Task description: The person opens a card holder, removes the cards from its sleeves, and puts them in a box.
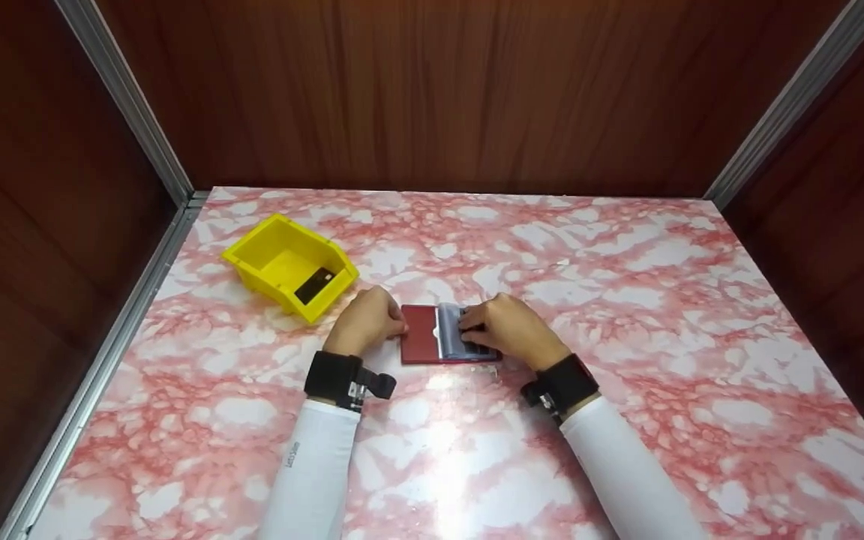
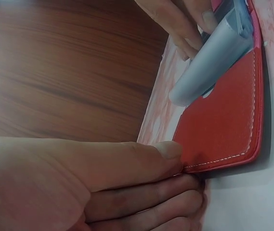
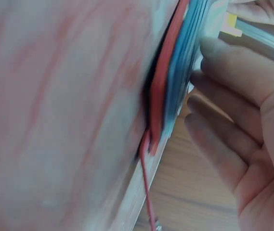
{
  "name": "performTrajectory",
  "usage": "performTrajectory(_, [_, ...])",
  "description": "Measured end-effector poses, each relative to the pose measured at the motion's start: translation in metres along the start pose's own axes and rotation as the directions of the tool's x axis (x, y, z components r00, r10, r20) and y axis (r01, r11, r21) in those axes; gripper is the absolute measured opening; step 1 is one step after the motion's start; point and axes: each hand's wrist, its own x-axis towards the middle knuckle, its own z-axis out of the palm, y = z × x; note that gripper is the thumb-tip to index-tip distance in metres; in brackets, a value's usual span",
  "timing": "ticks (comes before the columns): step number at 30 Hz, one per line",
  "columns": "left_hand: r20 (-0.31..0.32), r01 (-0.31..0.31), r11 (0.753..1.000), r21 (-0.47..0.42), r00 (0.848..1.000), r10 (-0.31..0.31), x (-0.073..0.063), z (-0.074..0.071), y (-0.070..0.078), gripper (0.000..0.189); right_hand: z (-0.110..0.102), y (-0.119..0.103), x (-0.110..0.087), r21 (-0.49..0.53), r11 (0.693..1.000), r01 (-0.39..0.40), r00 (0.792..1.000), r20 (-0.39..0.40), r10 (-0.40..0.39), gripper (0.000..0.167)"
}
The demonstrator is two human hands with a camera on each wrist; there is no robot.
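A red card holder (image 1: 418, 334) with white stitching lies opened out on the table. Its clear plastic sleeves (image 2: 214, 53) bulge up in a roll over the middle. My left hand (image 1: 366, 321) pinches the left edge of the cover between thumb and curled fingers. On the other side, my right hand (image 1: 511, 328) has its fingertips against the sleeves, thumb a little apart from the loosely bent fingers. In the right wrist view, the layered sleeves (image 3: 187, 62) stand beside those fingertips. A thin red strap (image 3: 146, 183) hangs from the holder's end.
A yellow bin (image 1: 252, 279) stands to the left beyond my left hand, with a black card (image 1: 315, 286) in it. The table (image 1: 664, 360) has a red and white marbled top. Dark wood panels (image 1: 432, 97) with metal posts enclose it at the back and sides.
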Motion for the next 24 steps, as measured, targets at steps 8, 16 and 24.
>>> performTrajectory(8, [0.030,-0.004,1.000,-0.015,1.000,0.005,0.000,-0.003,-0.001,0.008,-0.001,-0.008,0.005,0.086,0.991,-0.103,0.992,0.088,0.095,0.022])
performTrajectory(16, [0.037,-0.017,1.000,-0.011,0.999,0.017,0.000,-0.006,-0.003,0.011,-0.003,-0.019,0.015,0.086,0.994,-0.063,0.990,0.131,0.051,0.024])
performTrajectory(24, [0.036,-0.023,1.000,-0.010,0.999,0.024,-0.001,-0.005,-0.003,0.009,-0.001,-0.022,0.020,0.067,0.998,-0.011,0.998,0.058,0.007,0.025])
